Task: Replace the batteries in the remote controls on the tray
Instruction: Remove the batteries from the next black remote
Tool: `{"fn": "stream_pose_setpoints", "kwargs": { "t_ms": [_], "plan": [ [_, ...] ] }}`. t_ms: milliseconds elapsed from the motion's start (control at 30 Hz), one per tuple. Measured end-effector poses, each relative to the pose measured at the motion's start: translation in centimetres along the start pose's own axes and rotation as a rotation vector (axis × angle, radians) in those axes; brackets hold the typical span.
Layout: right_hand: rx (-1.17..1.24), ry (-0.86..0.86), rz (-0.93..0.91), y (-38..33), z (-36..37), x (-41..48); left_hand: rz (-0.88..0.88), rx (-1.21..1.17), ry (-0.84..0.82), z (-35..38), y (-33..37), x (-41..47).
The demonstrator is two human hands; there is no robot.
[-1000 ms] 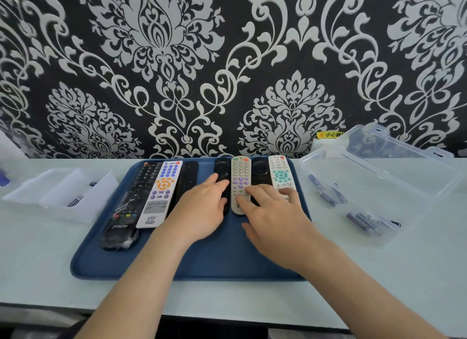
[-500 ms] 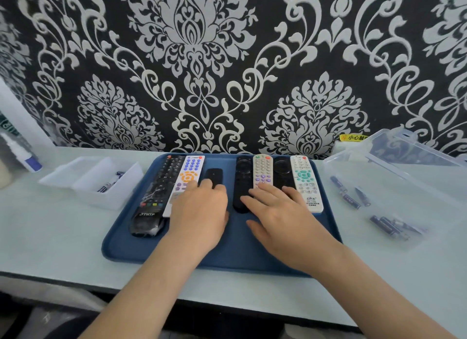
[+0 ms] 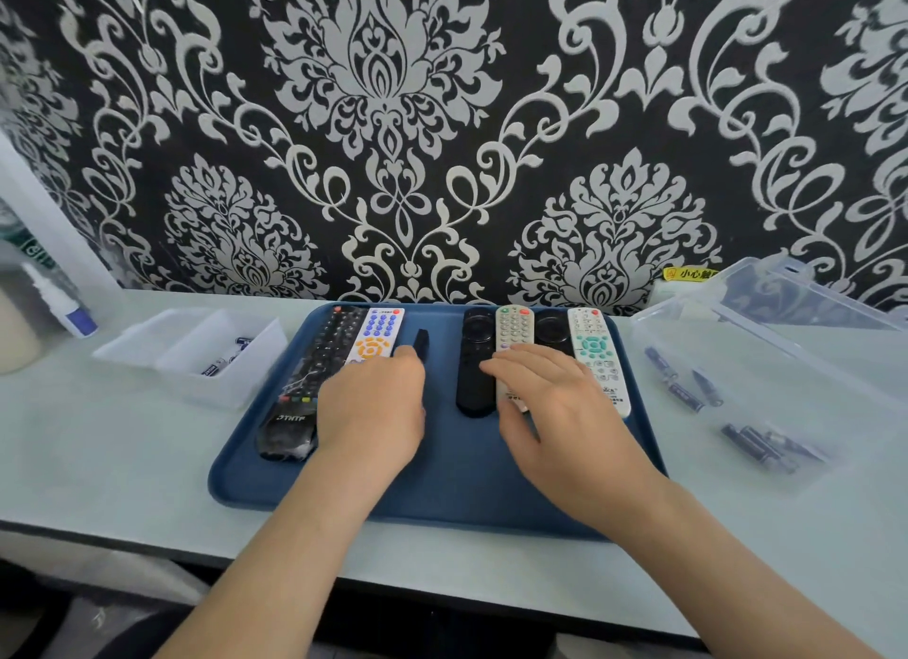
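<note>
Remote: slim black remote [image 3: 421, 342], tipped on edge on the blue tray [image 3: 442, 501], left of centre.
Left hand [image 3: 373, 408]: fingers curled round its near end.
Right hand [image 3: 560, 408]: fingers spread flat on the grey remote [image 3: 513, 329].
Step, likely: lift it clear, flip it, slide the cover off.

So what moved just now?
The left hand shifted left onto the black remote and drew it back from the far edge of the tray, toward the person. The right hand stayed resting on the grey remote; the other remotes stayed in their row.
</note>
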State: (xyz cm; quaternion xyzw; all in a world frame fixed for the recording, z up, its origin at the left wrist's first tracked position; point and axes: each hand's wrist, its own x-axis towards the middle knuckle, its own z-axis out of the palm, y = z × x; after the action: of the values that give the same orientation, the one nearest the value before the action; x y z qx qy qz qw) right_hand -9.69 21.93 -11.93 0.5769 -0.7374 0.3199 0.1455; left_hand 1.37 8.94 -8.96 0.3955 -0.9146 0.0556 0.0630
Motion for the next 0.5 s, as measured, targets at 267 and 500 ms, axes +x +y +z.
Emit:
{"fn": "stream_pose_setpoints", "kwargs": {
  "t_ms": [267,500],
  "plan": [
    [1.368,-0.220,0.817,-1.9,-2.8,1.5,-0.069,-1.543,-0.091,-3.0,2.0,-0.6],
    [1.499,-0.077,0.802,-1.4,-3.0,1.2,0.073,-1.411,-0.080,-1.9,6.1,-0.9]
  ]
}}
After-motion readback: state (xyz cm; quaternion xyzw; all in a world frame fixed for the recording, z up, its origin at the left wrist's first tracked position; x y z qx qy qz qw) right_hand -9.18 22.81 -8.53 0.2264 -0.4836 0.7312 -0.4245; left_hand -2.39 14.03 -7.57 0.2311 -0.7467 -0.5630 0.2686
